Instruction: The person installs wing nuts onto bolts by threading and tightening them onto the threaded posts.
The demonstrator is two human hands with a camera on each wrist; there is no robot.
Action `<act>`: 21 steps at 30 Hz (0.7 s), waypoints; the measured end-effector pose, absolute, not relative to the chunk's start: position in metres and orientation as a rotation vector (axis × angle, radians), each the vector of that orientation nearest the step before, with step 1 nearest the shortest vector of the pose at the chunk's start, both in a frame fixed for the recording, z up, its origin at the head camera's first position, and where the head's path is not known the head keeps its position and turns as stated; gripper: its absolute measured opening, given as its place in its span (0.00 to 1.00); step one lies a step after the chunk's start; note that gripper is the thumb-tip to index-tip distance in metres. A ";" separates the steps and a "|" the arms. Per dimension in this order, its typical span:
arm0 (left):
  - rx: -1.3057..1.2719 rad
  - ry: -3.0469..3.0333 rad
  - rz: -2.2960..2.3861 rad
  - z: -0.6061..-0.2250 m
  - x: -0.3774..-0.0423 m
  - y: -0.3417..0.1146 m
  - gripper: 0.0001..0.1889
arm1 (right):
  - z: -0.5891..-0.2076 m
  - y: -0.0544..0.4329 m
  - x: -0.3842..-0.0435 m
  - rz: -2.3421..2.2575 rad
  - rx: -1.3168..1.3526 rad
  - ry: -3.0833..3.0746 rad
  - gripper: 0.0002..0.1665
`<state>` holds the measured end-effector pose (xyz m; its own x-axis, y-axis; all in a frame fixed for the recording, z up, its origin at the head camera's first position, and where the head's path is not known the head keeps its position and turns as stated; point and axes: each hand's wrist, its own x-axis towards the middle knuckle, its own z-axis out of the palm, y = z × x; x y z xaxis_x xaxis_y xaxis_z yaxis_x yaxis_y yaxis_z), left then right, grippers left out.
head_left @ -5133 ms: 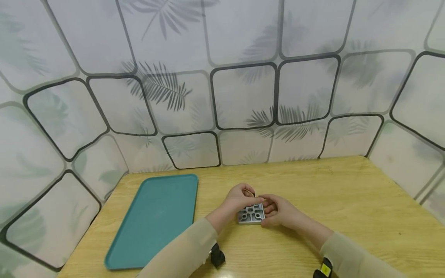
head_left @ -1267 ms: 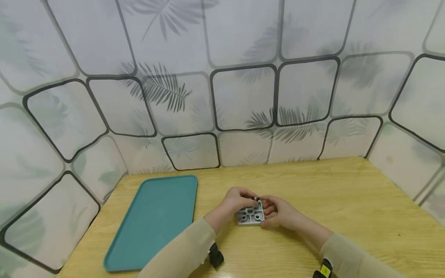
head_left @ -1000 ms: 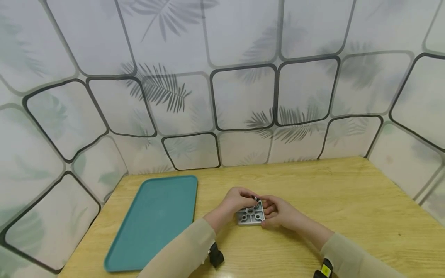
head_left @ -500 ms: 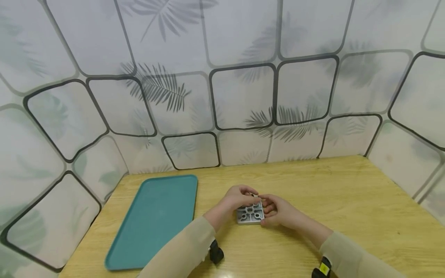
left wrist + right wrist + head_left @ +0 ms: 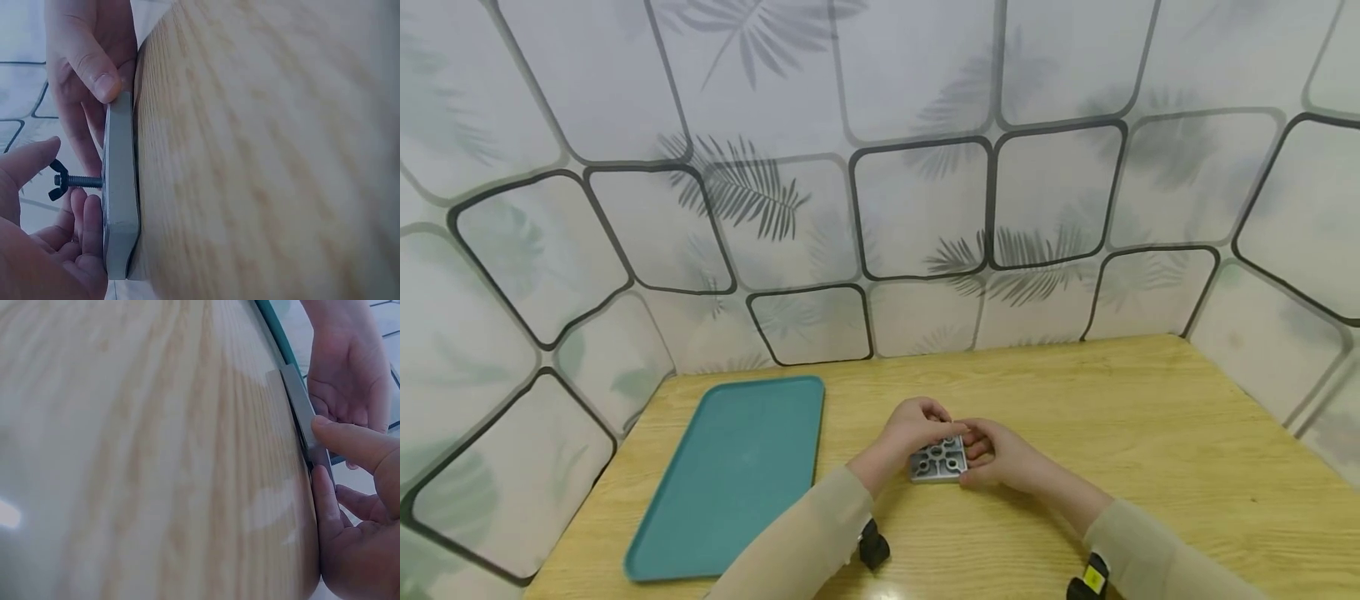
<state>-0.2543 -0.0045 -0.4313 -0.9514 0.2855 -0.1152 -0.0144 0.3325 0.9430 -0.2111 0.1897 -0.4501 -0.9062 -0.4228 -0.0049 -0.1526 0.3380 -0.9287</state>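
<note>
A square silver metal plate point(image 5: 937, 463) with ribs and round holes lies flat on the table. From its far part a threaded bolt point(image 5: 84, 181) stands up, carrying a black wing nut point(image 5: 59, 179). My left hand point(image 5: 912, 428) reaches over the plate, thumb at one wing and curled fingers close beside the bolt. In the head view this hand hides the nut. My right hand point(image 5: 1009, 457) holds the plate's right side, its thumb at the near corner and its fingers along the edge, as the right wrist view also shows.
A teal rectangular tray point(image 5: 737, 475) lies on the wooden table point(image 5: 1120, 417) to the left of the plate. Patterned cloth point(image 5: 925, 208) rises behind the table and along both sides. Black wrist straps point(image 5: 872, 546) sit on my sleeves.
My left thumb has swung across the wing nut toward my right hand, and the nut's dark wings have gone out of sight in the head view. The plate and right hand stay almost in place.
</note>
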 end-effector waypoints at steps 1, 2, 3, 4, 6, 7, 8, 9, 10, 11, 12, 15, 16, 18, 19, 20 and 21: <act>0.243 2.350 1.655 -0.432 -0.254 -0.005 0.11 | -0.450 0.189 -0.211 -1.592 -0.519 2.362 0.49; 0.246 2.365 1.646 -0.432 -0.254 -0.005 0.11 | -0.451 0.189 -0.211 -1.588 -0.519 2.363 0.49; 0.248 2.372 1.641 -0.432 -0.254 -0.005 0.11 | -0.451 0.189 -0.211 -1.587 -0.520 2.362 0.50; 0.252 2.381 1.636 -0.432 -0.254 -0.006 0.11 | -0.450 0.189 -0.211 -1.584 -0.520 2.363 0.50; 0.249 2.385 1.631 -0.432 -0.254 -0.006 0.11 | -0.450 0.189 -0.211 -1.584 -0.523 2.363 0.50; 0.243 2.382 1.631 -0.432 -0.254 -0.006 0.10 | -0.450 0.189 -0.211 -1.583 -0.526 2.363 0.50; 0.241 2.379 1.631 -0.432 -0.254 -0.006 0.10 | -0.449 0.190 -0.210 -1.584 -0.529 2.362 0.50; 0.236 2.370 1.635 -0.432 -0.254 -0.007 0.10 | -0.449 0.190 -0.210 -1.584 -0.531 2.362 0.50; 0.233 2.368 1.634 -0.432 -0.254 -0.007 0.10 | -0.449 0.190 -0.210 -1.583 -0.533 2.364 0.50; 0.226 2.363 1.634 -0.432 -0.255 -0.008 0.10 | -0.449 0.190 -0.210 -1.584 -0.535 2.364 0.50; 0.225 2.359 1.631 -0.432 -0.255 -0.008 0.10 | -0.449 0.190 -0.210 -1.583 -0.540 2.366 0.50; 0.224 2.343 1.631 -0.432 -0.255 -0.010 0.09 | -0.450 0.190 -0.210 -1.582 -0.544 2.368 0.50; 0.225 2.340 1.631 -0.433 -0.256 -0.010 0.09 | -0.451 0.190 -0.210 -1.584 -0.545 2.368 0.50; 0.227 2.322 1.639 -0.433 -0.256 -0.011 0.08 | -0.451 0.190 -0.211 -1.588 -0.545 2.367 0.50; 0.227 2.311 1.647 -0.434 -0.256 -0.011 0.08 | -0.451 0.189 -0.211 -1.591 -0.543 2.365 0.50; 0.229 2.300 1.657 -0.434 -0.256 -0.012 0.07 | -0.451 0.189 -0.210 -1.592 -0.546 2.366 0.50; 0.231 2.290 1.666 -0.434 -0.256 -0.013 0.07 | -0.451 0.189 -0.211 -1.592 -0.547 2.367 0.51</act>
<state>-0.2560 -0.0126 -0.4343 -0.9424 0.3013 -0.1451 -0.0452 0.3150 0.9480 -0.2106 0.1893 -0.4513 -0.9022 -0.4312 0.0121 -0.1740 0.3380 -0.9249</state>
